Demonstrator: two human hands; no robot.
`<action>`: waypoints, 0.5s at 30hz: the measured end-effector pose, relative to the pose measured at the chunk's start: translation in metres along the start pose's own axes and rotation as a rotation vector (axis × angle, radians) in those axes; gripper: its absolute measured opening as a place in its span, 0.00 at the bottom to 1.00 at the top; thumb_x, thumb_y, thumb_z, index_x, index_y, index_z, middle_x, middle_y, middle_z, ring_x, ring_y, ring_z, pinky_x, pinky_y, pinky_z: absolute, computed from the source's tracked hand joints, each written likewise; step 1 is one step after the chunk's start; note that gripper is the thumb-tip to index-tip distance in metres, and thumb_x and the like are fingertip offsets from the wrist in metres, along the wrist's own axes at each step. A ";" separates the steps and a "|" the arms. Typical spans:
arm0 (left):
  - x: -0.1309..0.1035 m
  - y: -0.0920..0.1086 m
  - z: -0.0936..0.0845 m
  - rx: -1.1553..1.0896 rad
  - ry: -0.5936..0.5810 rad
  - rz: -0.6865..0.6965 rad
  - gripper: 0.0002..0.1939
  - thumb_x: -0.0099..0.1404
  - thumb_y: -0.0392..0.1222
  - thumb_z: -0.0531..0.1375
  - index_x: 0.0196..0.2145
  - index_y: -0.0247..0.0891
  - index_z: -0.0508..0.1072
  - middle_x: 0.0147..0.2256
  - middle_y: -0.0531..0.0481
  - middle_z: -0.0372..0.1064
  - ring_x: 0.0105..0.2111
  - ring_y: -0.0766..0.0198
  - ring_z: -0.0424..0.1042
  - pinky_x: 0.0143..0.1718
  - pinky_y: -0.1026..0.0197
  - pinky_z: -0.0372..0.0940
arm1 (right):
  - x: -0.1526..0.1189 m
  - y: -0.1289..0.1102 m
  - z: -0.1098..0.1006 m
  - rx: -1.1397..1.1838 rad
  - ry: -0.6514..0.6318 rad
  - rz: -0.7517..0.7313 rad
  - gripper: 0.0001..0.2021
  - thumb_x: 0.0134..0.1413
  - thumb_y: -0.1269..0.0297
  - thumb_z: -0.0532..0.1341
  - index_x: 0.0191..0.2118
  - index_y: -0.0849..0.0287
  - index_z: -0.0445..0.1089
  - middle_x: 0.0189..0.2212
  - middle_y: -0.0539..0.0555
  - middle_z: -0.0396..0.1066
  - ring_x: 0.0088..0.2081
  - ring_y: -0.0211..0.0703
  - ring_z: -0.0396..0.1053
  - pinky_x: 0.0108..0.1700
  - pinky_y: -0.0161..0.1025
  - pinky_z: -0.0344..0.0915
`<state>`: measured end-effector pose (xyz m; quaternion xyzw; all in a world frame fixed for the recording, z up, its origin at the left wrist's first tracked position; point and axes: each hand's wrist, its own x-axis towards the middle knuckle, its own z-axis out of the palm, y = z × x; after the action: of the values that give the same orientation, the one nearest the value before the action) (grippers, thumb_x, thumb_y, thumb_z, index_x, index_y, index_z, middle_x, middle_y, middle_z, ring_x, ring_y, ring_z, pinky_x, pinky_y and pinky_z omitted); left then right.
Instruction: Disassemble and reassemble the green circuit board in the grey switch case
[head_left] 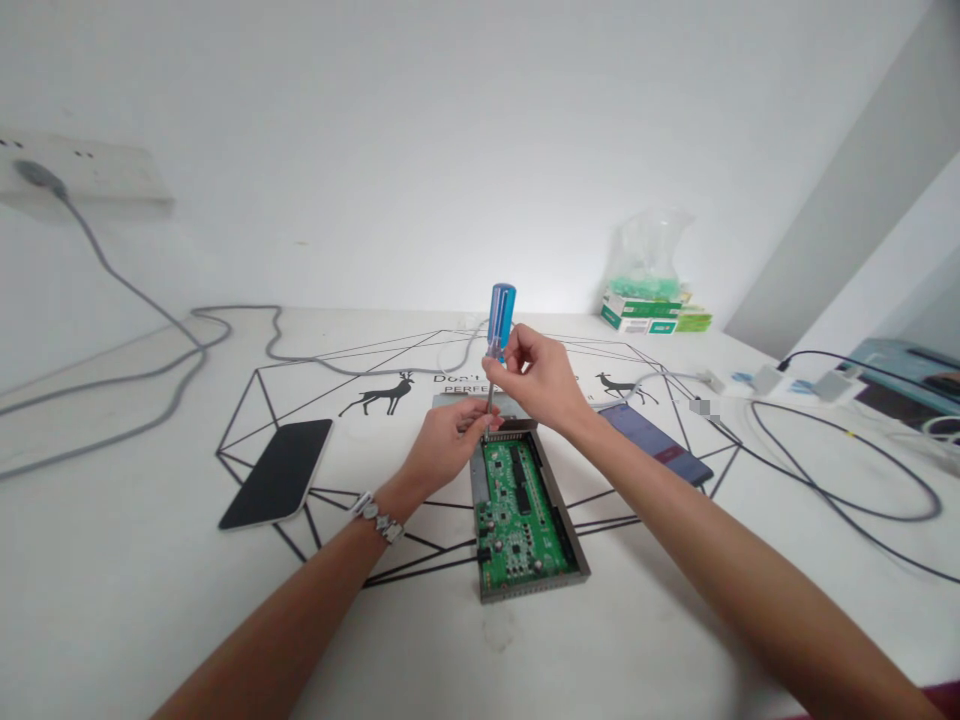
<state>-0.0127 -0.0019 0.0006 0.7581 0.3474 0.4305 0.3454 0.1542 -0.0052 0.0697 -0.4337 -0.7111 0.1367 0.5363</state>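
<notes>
A blue-handled screwdriver [500, 318] stands nearly upright over the far left corner of a metal case [566, 515]. My right hand [541, 375] grips it at the lower end of the handle, fingers closed. Around the shaft, close above the case, the fingertips of my left hand [450, 440] are pinched together. Inside the open case lies a green circuit board [517, 510] with black chips and small parts. The screwdriver's tip is too small to make out clearly. A grey metal plate [442, 400] lies behind the case, partly covered by my hands.
A dark-screened phone [281, 472] lies to the left, and another phone [656, 445] to the right beyond my forearm. Grey cable [172, 400] winds along the left and back. At the back right, boxes [641, 310] carry a clear plastic bag [651, 250]. Chargers [772, 380] and black cable [832, 490] lie at right.
</notes>
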 end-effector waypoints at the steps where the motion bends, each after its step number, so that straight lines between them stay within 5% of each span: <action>1: 0.000 0.001 0.000 -0.003 0.003 -0.002 0.10 0.68 0.43 0.58 0.41 0.36 0.76 0.38 0.44 0.80 0.41 0.56 0.80 0.46 0.53 0.74 | -0.001 -0.002 0.002 -0.034 0.033 0.011 0.15 0.52 0.60 0.64 0.25 0.54 0.55 0.20 0.44 0.58 0.24 0.36 0.57 0.30 0.37 0.57; 10: -0.001 0.004 -0.001 0.005 0.002 -0.028 0.10 0.68 0.43 0.58 0.40 0.36 0.77 0.37 0.45 0.80 0.40 0.56 0.80 0.47 0.53 0.74 | -0.001 0.003 0.004 0.059 -0.010 0.078 0.17 0.52 0.50 0.66 0.28 0.54 0.59 0.20 0.44 0.61 0.23 0.35 0.58 0.28 0.36 0.58; 15: -0.001 0.003 -0.001 0.005 0.004 -0.007 0.10 0.67 0.42 0.58 0.41 0.36 0.77 0.37 0.45 0.80 0.40 0.56 0.80 0.46 0.54 0.74 | -0.003 0.001 -0.001 0.042 -0.041 0.011 0.13 0.53 0.55 0.65 0.30 0.55 0.60 0.22 0.45 0.64 0.24 0.35 0.61 0.29 0.36 0.59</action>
<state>-0.0133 -0.0039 0.0029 0.7568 0.3518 0.4300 0.3445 0.1560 -0.0076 0.0673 -0.4234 -0.7165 0.1635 0.5297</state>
